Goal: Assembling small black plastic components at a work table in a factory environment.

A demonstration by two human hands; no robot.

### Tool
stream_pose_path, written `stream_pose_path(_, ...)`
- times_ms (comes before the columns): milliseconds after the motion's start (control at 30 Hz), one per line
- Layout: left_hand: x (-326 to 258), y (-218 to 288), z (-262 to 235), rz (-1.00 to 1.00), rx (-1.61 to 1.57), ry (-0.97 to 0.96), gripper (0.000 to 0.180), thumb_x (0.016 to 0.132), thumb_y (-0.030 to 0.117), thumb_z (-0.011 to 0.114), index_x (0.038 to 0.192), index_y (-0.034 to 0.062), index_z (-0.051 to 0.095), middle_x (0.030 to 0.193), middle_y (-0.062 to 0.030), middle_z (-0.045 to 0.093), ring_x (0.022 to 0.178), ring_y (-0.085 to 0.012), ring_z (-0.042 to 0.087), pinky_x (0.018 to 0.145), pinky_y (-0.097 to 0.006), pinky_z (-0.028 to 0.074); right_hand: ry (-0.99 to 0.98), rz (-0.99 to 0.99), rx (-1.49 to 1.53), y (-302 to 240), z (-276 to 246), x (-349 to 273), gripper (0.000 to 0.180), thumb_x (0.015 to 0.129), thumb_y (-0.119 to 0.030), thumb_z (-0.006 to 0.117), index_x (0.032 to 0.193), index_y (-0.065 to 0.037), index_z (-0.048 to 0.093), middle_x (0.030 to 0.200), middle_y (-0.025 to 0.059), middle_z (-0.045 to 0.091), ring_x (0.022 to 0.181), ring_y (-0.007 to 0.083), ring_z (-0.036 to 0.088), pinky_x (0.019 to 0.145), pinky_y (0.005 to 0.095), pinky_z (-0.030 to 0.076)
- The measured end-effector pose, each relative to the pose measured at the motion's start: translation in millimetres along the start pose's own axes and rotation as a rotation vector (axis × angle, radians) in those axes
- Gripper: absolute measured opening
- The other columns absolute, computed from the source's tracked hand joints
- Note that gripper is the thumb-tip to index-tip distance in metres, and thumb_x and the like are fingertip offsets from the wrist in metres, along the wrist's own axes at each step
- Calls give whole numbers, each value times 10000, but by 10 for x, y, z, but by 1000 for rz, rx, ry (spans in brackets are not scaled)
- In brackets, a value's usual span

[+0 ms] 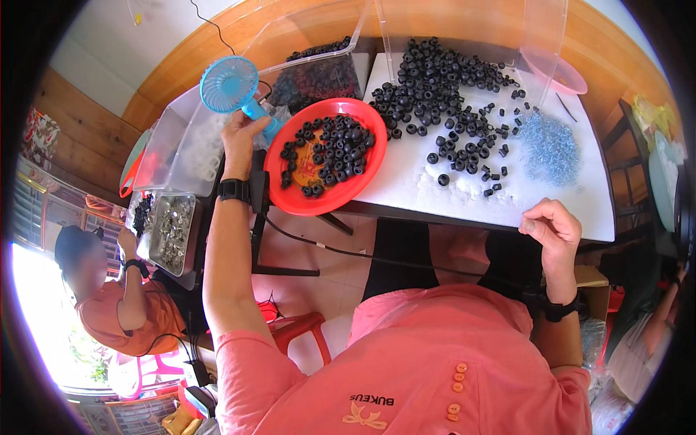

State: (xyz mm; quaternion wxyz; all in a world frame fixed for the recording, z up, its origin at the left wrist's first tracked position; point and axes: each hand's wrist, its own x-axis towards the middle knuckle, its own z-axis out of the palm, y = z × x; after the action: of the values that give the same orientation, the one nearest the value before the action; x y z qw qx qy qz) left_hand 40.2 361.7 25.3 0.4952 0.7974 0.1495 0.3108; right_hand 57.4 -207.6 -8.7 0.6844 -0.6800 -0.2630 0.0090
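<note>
My left hand (239, 145) is closed at the neck of a small blue handheld fan (229, 84), whose round head faces up. Right beside it, a red plate (283, 196) holds many black ring-like parts (341, 145) and overlaps the table's left edge. My right hand (554, 228) is at the front right edge of the white tabletop (464, 206), thumb and fingers pressed together. Whatever might be between them is too small to make out. Nearest to that hand lies a heap of tiny pale-blue pieces (547, 148). Farther back, loose black parts (435, 87) spread over the tabletop.
A clear bin (319, 69) with black parts stands behind the plate. On the left are another clear bin (174, 145) and a metal tray (174, 232) of small pieces, where a co-worker (123, 290) sits. A pink bowl (558, 72) is at back right. A black cable (326, 248) hangs across my front.
</note>
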Motion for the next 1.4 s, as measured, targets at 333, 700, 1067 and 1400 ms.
stream_pose_path(333, 79, -6, -181, -45, -64, -62, 229, 774, 70, 803, 979, 14, 716, 874, -8, 683, 797, -107, 607, 771, -269, 489, 5, 7, -7, -12, 3, 4, 81, 855, 54, 690, 922, 30, 650, 800, 39, 618, 721, 97, 594, 673, 226, 482)
stream_pose_path(700, -19, -46, -87, -12, -12, -22, 313, 781, 70, 803, 1065, 10, 686, 925, -25, 688, 839, -121, 624, 794, -282, 497, 3, -3, -5, 16, -17, 0, 79, 855, 54, 688, 922, 36, 650, 806, 41, 623, 730, 94, 597, 677, 224, 481)
stream_pose_path(1067, -26, -85, -128, -33, -59, 32, 305, 790, 29, 787, 1079, 18, 691, 953, -16, 684, 841, -117, 626, 783, -269, 497, -4, 12, -10, -27, 18, 6, 77, 856, 51, 691, 918, 28, 651, 820, 40, 629, 743, 98, 606, 688, 229, 489)
stream_pose_path(1400, -89, -17, -21, -7, -65, 33, 322, 784, 26, 794, 1091, 19, 697, 954, -14, 685, 855, -116, 622, 808, -270, 490, 7, 10, -4, -29, 9, 1, 78, 853, 44, 698, 913, 28, 652, 832, 42, 636, 756, 96, 610, 711, 230, 494)
